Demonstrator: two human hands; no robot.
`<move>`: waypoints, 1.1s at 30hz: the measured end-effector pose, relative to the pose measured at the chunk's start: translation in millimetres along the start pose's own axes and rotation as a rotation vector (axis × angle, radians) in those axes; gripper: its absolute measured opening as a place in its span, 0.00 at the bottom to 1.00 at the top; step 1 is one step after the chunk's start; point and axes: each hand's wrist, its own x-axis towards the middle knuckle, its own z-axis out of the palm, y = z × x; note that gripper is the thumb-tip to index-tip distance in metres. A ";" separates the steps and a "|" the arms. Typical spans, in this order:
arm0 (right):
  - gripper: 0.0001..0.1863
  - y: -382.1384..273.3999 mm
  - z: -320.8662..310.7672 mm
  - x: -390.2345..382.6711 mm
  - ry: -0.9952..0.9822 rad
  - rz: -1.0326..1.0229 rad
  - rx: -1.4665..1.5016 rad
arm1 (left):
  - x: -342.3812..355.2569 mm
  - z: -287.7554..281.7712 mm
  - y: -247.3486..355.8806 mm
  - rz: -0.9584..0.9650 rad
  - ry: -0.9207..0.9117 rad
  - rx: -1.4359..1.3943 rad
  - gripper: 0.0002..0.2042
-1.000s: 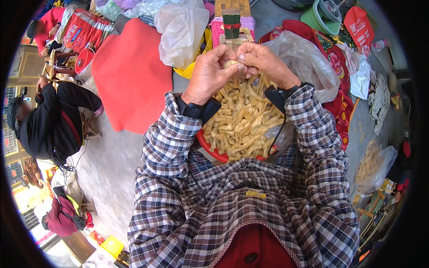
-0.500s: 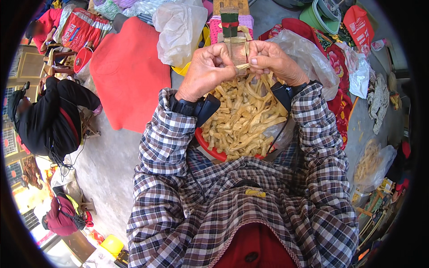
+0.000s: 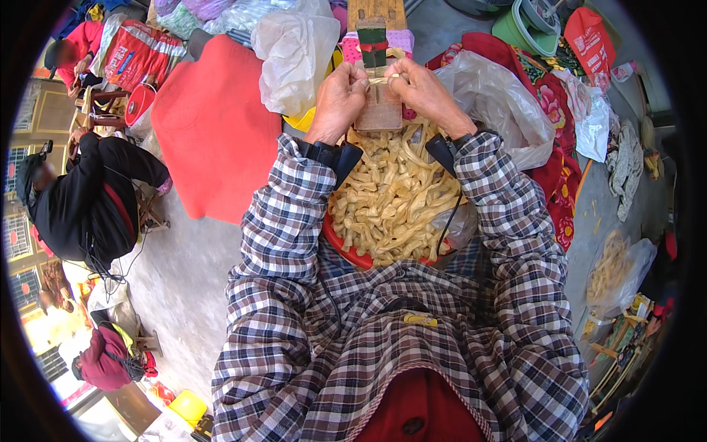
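My left hand [image 3: 337, 102] and my right hand [image 3: 428, 90] each pinch one end of a pale yellow strip [image 3: 378, 82], stretched short between them. The strip passes over a small wooden board [image 3: 380, 116], at the foot of a post wrapped in green and red [image 3: 372, 46]. Fingertips hide the strip's ends. Below my hands, in front of my lap, a red basin [image 3: 356, 257] holds a heap of similar pale yellow, knotted-looking strips [image 3: 398, 195]. What the strips are made of I cannot make out.
A wooden bench [image 3: 384, 10] extends away behind the post. Left stand a red cloth-like sheet [image 3: 210, 132] and a white plastic bag [image 3: 294, 55]. Right lie a clear bag [image 3: 501, 103] and flowered red fabric [image 3: 561, 191]. A person in black [image 3: 81, 191] sits at far left.
Both hands have moved slightly away from me, carrying the strip up the board toward the post. More of the wooden board shows below them now.
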 end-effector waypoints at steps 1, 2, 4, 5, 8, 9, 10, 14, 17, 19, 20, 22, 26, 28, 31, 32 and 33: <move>0.12 1.2 0.5 1.8 0.009 -0.002 -0.022 | 2.0 0.3 -0.9 -0.005 -0.005 0.021 0.04; 0.13 2.6 2.6 2.6 0.040 -0.007 -0.065 | 2.6 1.7 -2.5 -0.002 0.020 0.053 0.04; 0.15 4.3 7.3 4.3 0.082 -0.029 -0.138 | 3.7 3.4 -4.5 -0.016 0.052 0.109 0.05; 0.16 4.6 9.8 4.6 0.077 0.000 -0.206 | 3.7 5.5 -5.2 -0.005 0.061 0.184 0.05; 0.17 3.7 8.9 3.4 0.098 0.051 -0.359 | 2.4 5.7 -6.2 0.009 0.112 0.404 0.05; 0.17 2.6 4.0 2.2 0.126 0.048 -0.374 | 0.6 2.1 -6.8 0.006 0.132 0.481 0.06; 0.17 1.0 -0.1 -1.7 0.125 0.115 -0.403 | -1.4 -1.5 -6.5 -0.002 0.150 0.559 0.06; 0.20 -9.5 -22.8 -15.0 -0.442 0.152 0.245 | -6.6 -22.6 -5.0 -0.171 -0.363 -0.019 0.10; 0.24 -14.2 -30.4 -19.5 -0.465 0.083 0.155 | -8.1 -25.4 -3.0 -0.221 -0.391 -0.062 0.12; 0.22 -10.3 -39.1 -18.5 -0.350 0.051 0.146 | -10.2 -23.0 -2.6 -0.236 -0.346 -0.128 0.12; 0.21 -5.7 -43.2 -18.1 -0.286 0.139 0.057 | -11.3 -21.5 -2.5 -0.223 -0.326 -0.102 0.12; 0.19 6.8 -55.6 -13.7 -0.174 0.223 -0.077 | -12.7 -19.1 -2.6 -0.187 -0.280 -0.079 0.13; 0.14 35.4 -60.2 -20.4 -0.127 0.152 -0.388 | -10.4 -18.0 -1.6 -0.163 -0.289 -0.047 0.13; 0.11 42.1 -60.9 -25.7 -0.136 0.105 -0.386 | -8.9 -16.7 0.5 -0.155 -0.303 -0.045 0.12; 0.08 40.6 -64.0 -30.9 -0.215 0.160 -0.306 | -9.2 -13.5 4.0 -0.148 -0.317 -0.075 0.12; 0.08 38.2 -64.9 -33.6 -0.289 0.168 -0.309 | -10.4 -11.5 5.2 -0.158 -0.318 -0.076 0.12; 0.07 36.0 -64.6 -36.8 -0.359 0.186 -0.316 | -10.5 -10.5 6.0 -0.154 -0.335 -0.101 0.12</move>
